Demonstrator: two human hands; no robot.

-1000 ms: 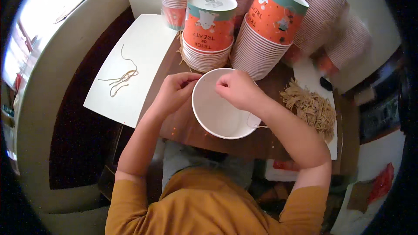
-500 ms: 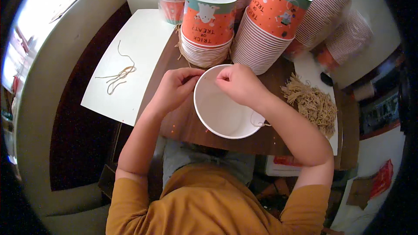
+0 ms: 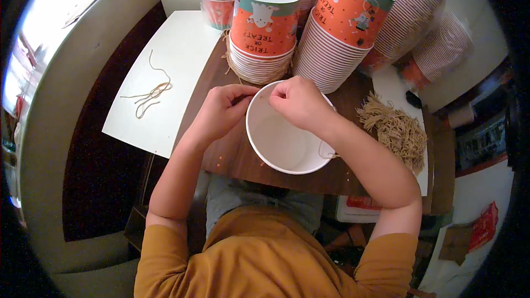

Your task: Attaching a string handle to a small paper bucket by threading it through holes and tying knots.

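Note:
A white paper bucket [image 3: 287, 143] stands on the brown table with its mouth toward me. My left hand [image 3: 223, 109] is outside its far-left rim, fingertips pinched against the wall. Over the mouth, my right hand [image 3: 301, 99] is closed, its fingertips pinched just inside the same stretch of rim. What either pinch holds, if anything, is too small or hidden to see. A thin tan cord [image 3: 331, 156] passes through the bucket's right side, partly behind my right forearm.
Nested orange-and-green buckets [image 3: 264, 27] stand upside down beyond my hands, beside a taller leaning stack [image 3: 334, 49]. More wrapped stacks [image 3: 411, 14] fill the back. A heap of tan cords [image 3: 395, 132] lies at right; loose cords [image 3: 149, 96] lie on the white board [image 3: 182, 38] at left.
My right hand has shifted slightly left and up along the inside of the rim. My left hand stays nearly in place outside the bucket.

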